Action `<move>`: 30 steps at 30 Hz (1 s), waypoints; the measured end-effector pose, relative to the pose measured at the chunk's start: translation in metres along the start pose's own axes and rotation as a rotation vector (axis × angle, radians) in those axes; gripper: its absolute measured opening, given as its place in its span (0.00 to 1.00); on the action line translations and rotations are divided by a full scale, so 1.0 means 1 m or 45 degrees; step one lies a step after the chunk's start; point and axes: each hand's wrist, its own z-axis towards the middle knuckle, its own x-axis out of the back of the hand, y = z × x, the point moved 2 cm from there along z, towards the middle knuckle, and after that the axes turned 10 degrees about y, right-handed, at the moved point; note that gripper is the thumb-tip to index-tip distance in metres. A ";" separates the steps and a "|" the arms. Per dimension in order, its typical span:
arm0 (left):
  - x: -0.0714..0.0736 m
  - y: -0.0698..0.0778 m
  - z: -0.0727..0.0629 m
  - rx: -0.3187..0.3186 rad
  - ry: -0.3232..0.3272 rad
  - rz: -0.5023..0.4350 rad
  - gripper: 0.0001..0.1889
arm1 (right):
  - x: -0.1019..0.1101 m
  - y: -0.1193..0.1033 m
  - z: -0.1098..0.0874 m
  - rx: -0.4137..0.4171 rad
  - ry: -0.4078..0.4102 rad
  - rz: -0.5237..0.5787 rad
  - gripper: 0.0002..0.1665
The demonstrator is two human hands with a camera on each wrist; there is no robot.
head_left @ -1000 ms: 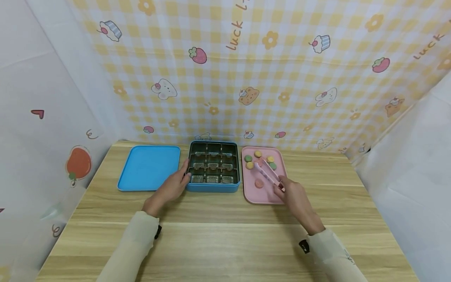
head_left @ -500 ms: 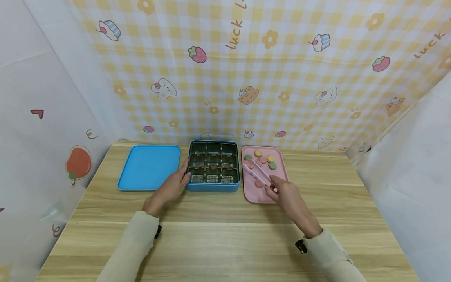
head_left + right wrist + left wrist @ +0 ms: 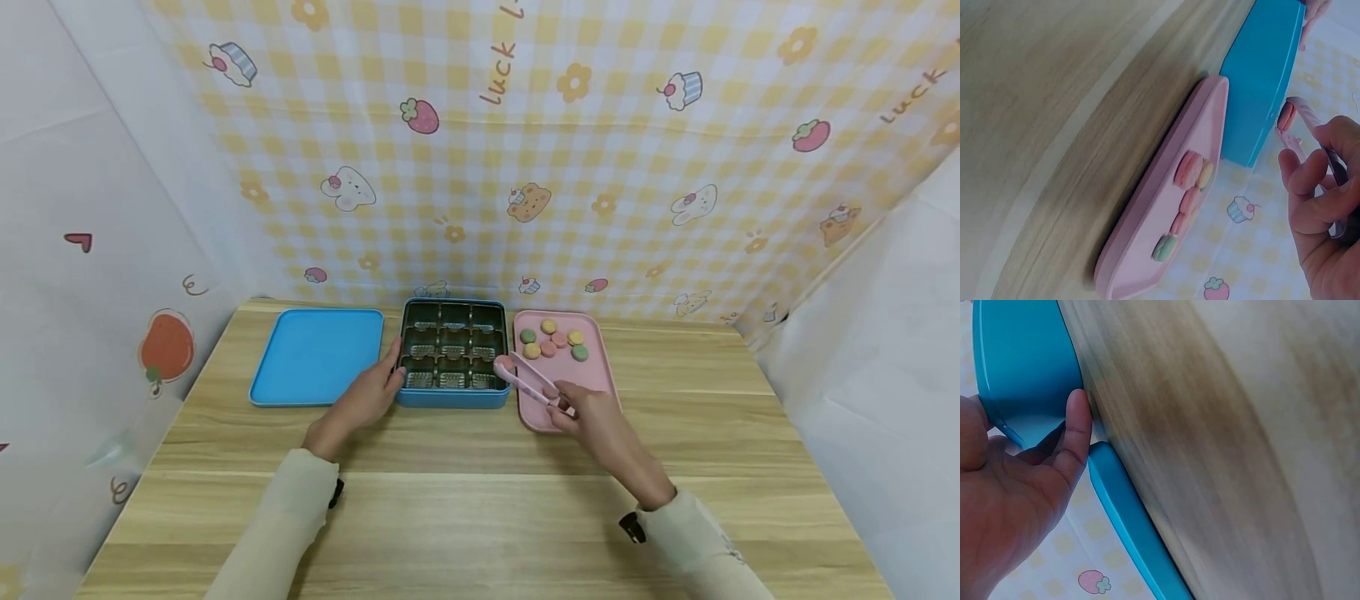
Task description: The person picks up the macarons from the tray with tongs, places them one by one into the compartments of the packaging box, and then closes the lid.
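Note:
My right hand [image 3: 596,417] holds light pink tongs [image 3: 534,385], their tips pinching a pink macaron [image 3: 505,364]. In the head view that macaron overlaps the near right edge of a blue box [image 3: 453,400], whose dark gold insert [image 3: 438,362] is split into several compartments. The right wrist view shows the macaron [image 3: 1286,116] beside the box's upper edge. My left hand [image 3: 369,394] grips the left wall of the box, thumb at the rim and fingers along the outside. A pink tray [image 3: 592,375] beside the box bears several pink, yellow and green macarons [image 3: 548,348].
A flat blue lid [image 3: 318,358] lies left of the box. All of it stands on a wood-grain table [image 3: 480,517], near its back edge. Behind rises a yellow checked cloth [image 3: 465,167], and white cloth [image 3: 885,333] hangs at the sides.
My right hand has moved left, bringing the tongs with the pink macaron from over the tray to the right edge of the box. The left hand and the box have stayed put.

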 end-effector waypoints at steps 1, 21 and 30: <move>0.000 0.000 0.000 0.000 0.002 -0.001 0.33 | -0.001 -0.001 0.000 0.003 -0.004 -0.011 0.04; -0.001 0.000 0.001 0.010 -0.008 -0.011 0.33 | -0.009 -0.011 0.001 0.027 -0.074 -0.002 0.02; 0.000 0.001 0.001 0.020 -0.020 -0.014 0.33 | -0.009 -0.014 0.004 -0.005 -0.090 0.005 0.03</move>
